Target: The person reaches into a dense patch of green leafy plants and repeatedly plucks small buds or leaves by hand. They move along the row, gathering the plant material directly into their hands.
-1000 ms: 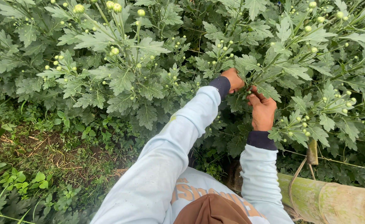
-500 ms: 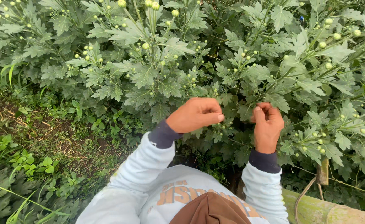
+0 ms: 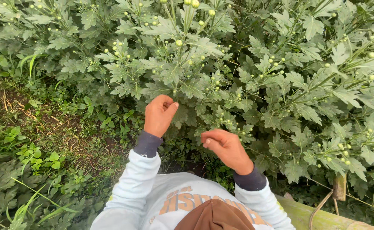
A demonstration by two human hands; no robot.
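The left hand (image 3: 159,114) is raised to the lower leaves of the bush (image 3: 221,64), fingers curled in and the thumb tip pressed forward against a leaf (image 3: 180,117) just to its right. It looks pinched narrow on the foliage, but whether a stem or bud sits between thumb and fingers cannot be told, since the back of the hand faces the camera.

The right hand (image 3: 225,147) is lower and a little to the right, near the left one but apart from it. Its fingers are bent into a loose, nearly closed curl with the thumb pointing left. It touches nothing clearly; a sprig with small green buds (image 3: 234,125) hangs just above and beside its knuckles. Whether anything small lies inside the curled fingers cannot be told.

Both wrists come out of dark cuffs (image 3: 148,144) on pale blue sleeves (image 3: 131,183).

Left of the left hand, the ground (image 3: 68,140) is bare soil with dry grass and low weeds. Below and right of the right hand lies a thick green bamboo pole (image 3: 323,219), with a short wooden stake (image 3: 339,187) standing just above it.

No container is in view.
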